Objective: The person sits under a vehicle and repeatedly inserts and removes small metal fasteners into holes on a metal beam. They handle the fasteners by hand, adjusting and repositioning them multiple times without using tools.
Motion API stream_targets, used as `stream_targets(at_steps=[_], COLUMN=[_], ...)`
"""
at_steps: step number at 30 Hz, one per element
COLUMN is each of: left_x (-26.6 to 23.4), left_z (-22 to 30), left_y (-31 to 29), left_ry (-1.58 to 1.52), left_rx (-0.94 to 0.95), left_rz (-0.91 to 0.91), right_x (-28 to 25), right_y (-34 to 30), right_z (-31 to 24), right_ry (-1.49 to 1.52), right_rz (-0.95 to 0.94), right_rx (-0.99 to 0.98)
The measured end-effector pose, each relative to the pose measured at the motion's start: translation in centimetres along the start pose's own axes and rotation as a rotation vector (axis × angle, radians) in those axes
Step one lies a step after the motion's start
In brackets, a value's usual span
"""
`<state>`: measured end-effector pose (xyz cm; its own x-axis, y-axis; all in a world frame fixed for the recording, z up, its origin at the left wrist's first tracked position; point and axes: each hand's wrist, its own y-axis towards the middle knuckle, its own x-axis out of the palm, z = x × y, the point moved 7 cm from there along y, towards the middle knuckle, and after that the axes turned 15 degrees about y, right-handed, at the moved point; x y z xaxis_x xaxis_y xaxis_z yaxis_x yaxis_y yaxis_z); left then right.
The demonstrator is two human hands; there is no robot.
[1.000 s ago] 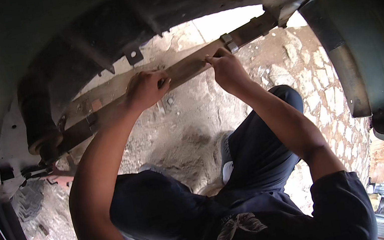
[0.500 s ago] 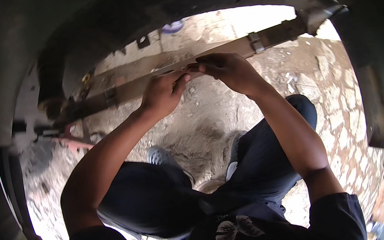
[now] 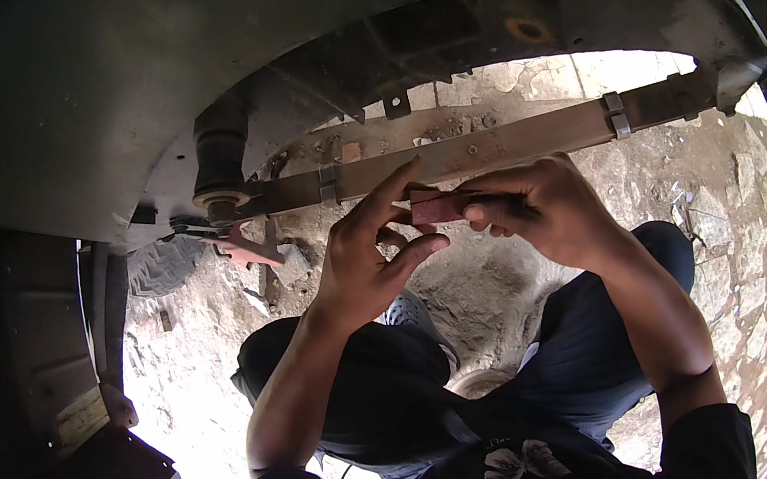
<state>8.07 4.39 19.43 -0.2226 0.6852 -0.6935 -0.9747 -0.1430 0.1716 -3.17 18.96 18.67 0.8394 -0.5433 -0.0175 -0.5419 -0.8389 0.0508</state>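
Note:
Between my hands is a small folded piece of dark red sandpaper (image 3: 439, 209), flat and roughly rectangular. My right hand (image 3: 550, 203) pinches its right end between thumb and fingers. My left hand (image 3: 376, 253) is at its left end, with thumb and forefinger spread apart around it; whether a fingertip touches it I cannot tell. Just beyond both hands a long rusty leaf spring (image 3: 529, 136) with metal clamps runs from side to side.
A dark wheel arch (image 3: 170, 52) curves overhead and around both sides. A cylindrical bump stop (image 3: 220, 155) hangs at the left, near a reddish metal piece (image 3: 248, 250). Below lies dirt ground (image 3: 473, 290), with stone paving (image 3: 737, 231) at the right.
My hands have drawn nearer to me and apart, and the sandpaper now shows in my right hand. My left fingers have spread. The view has shifted, so the leaf spring appears farther right.

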Motion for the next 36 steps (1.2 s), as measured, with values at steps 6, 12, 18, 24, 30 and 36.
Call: stream_targets(at_steps=[6, 12, 18, 24, 30, 36], left_x=[1.3, 1.1, 1.3, 2.0, 2.2, 2.2], left_z=[-1.3, -2.1, -3.5, -4.5, -4.3, -4.2], left_y=[0.6, 0.5, -0.6, -1.3, -1.4, -1.3], left_ry=[-0.217, -0.390, -0.324, -0.493, -0.683, -0.718], left_rx=[-0.072, -0.132, -0.187, -0.322, -0.394, -0.289], left_rz=[-0.042, 0.028, 0.035, -0.038, -0.056, -0.045], right_x=[0.5, 0.6, 1.7, 2.5, 2.4, 2.7], right_y=[-0.1, 0.4, 0.9, 1.2, 0.6, -0.2], right_z=[1.0, 1.4, -0.1, 1.5, 1.7, 2.0], right_ry=[-0.022, 0.092, -0.171, -0.071, -0.018, 0.071], right_rz=[0.005, -0.003, -0.058, 0.014, 0.058, 0.024], right_rx=[-0.020, 0.013, -0.241, -0.221, -0.058, 0.040])
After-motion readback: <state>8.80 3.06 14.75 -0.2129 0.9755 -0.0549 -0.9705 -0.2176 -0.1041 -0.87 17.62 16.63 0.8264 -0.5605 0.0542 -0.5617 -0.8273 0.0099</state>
